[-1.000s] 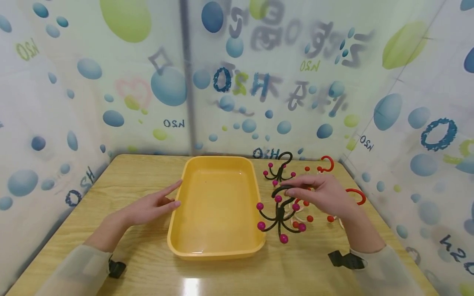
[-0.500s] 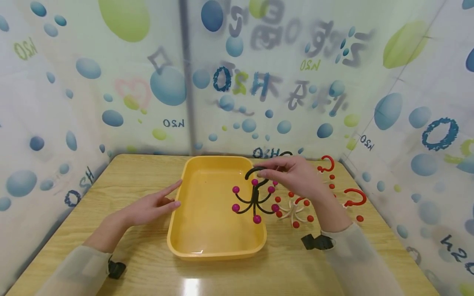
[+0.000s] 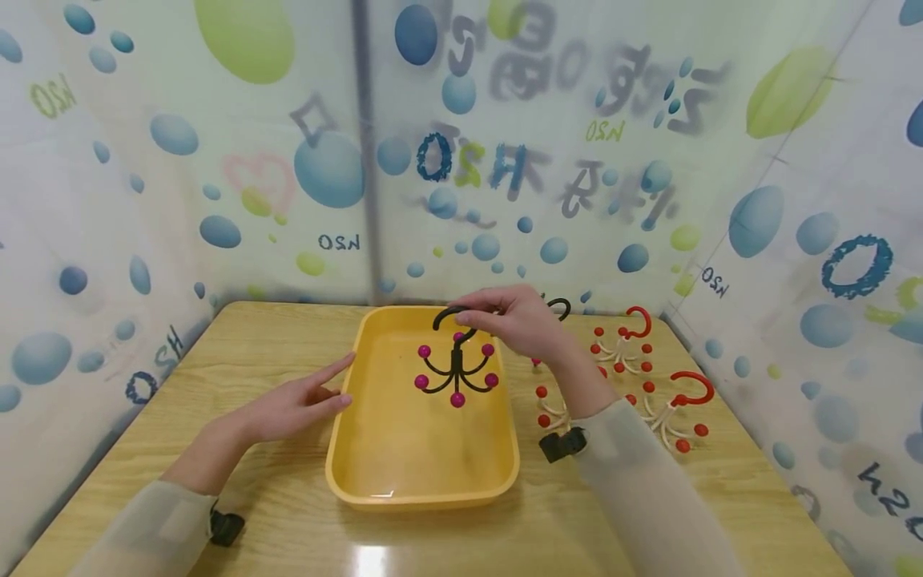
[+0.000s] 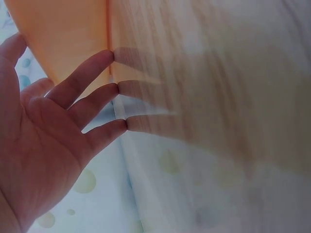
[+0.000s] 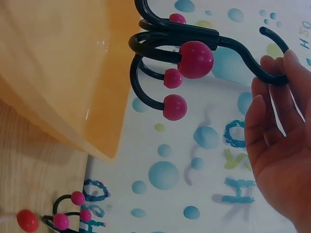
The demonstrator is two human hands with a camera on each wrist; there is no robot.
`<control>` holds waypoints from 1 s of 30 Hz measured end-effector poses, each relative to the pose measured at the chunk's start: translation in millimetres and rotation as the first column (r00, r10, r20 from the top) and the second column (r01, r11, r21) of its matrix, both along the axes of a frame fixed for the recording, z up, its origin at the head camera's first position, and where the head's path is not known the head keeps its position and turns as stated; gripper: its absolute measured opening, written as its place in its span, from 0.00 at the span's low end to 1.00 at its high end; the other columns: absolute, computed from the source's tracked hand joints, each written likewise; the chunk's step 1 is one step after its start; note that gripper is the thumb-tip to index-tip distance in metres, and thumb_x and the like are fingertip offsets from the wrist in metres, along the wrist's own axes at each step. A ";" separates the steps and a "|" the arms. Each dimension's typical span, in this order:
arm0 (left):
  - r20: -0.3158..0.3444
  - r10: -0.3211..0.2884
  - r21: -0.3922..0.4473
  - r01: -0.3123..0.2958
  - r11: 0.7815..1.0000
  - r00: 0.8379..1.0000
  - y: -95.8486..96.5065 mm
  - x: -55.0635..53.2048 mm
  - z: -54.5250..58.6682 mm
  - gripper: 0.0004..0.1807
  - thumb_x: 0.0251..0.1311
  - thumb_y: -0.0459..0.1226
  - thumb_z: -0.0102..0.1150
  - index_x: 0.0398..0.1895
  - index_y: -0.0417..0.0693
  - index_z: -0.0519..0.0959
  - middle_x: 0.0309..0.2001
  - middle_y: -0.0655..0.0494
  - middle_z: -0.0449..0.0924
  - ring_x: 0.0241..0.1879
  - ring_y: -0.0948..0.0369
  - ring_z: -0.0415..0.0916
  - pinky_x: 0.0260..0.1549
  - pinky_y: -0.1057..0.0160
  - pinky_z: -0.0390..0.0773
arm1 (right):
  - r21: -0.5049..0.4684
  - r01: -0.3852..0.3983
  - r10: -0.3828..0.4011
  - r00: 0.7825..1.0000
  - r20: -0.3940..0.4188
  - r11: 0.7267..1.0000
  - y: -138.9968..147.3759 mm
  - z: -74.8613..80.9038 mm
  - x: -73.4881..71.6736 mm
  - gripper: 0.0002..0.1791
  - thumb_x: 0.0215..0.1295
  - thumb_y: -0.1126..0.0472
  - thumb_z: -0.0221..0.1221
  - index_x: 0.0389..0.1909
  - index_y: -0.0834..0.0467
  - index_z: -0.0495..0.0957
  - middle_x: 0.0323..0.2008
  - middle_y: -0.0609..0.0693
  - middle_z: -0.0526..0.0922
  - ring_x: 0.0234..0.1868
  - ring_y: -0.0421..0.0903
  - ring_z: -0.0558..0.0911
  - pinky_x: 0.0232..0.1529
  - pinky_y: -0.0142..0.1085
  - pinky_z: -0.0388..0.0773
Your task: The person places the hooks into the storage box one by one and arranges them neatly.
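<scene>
A black multi-arm hanging hook [image 3: 457,365] with magenta ball tips hangs upright over the yellow tray [image 3: 421,501]. My right hand [image 3: 515,320] pinches its curved top between thumb and fingers, as the right wrist view shows with the hook [image 5: 194,39] and the hand [image 5: 282,141]. On the tray's left side, my left hand [image 3: 296,407] touches the rim with thumb and index fingertip, its fingers extended. In the left wrist view that hand [image 4: 53,116] is spread, with fingertips on the tabletop beside the tray [image 4: 63,29].
Right of the tray stand red-and-white hooks, one at the back [image 3: 623,349], one further forward [image 3: 671,413] and one partly behind my right arm [image 3: 551,413]. Another black hook [image 3: 560,307] is mostly hidden behind my right hand. Patterned curtains [image 3: 461,200] border the wooden table [image 3: 281,497].
My right hand has carried the black hook leftward, from beside the tray's right rim to over its inside. My left hand has stayed at the rim.
</scene>
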State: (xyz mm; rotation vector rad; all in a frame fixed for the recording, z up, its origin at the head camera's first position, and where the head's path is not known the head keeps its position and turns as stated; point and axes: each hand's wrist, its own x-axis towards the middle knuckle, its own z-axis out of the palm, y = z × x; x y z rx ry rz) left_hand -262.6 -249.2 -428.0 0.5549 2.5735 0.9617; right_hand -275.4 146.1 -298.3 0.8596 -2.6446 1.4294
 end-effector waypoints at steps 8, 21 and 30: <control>0.024 0.014 -0.008 -0.014 1.000 1.000 2.0 0.8 -0.1 0.47 0.80 0.63 0.55 0.92 0.67 0.46 0.72 0.38 0.81 0.69 0.41 0.81 0.71 0.32 0.76 | 0.022 0.048 -0.049 0.997 0.055 0.999 -25.2 -9.5 -22.4 0.14 0.78 0.50 0.69 0.58 0.48 0.92 0.44 0.50 0.92 0.41 0.58 0.81 0.38 0.38 0.76; 0.019 0.015 -0.016 -0.015 1.000 1.000 2.1 0.5 -1.1 0.47 0.79 0.64 0.55 0.92 0.68 0.46 0.74 0.37 0.79 0.72 0.39 0.79 0.74 0.30 0.72 | 0.062 0.111 -0.119 0.984 0.130 0.992 -58.4 -42.8 -60.4 0.15 0.79 0.52 0.68 0.60 0.51 0.91 0.48 0.51 0.93 0.41 0.51 0.84 0.46 0.42 0.88; 0.008 0.023 -0.028 -0.023 0.999 1.000 2.0 0.1 -0.5 0.47 0.79 0.64 0.55 0.92 0.69 0.47 0.72 0.36 0.80 0.71 0.40 0.81 0.74 0.31 0.72 | 0.111 0.138 -0.152 0.979 0.134 0.984 -76.1 -57.4 -79.7 0.16 0.80 0.53 0.66 0.62 0.53 0.89 0.50 0.52 0.93 0.43 0.62 0.86 0.37 0.33 0.81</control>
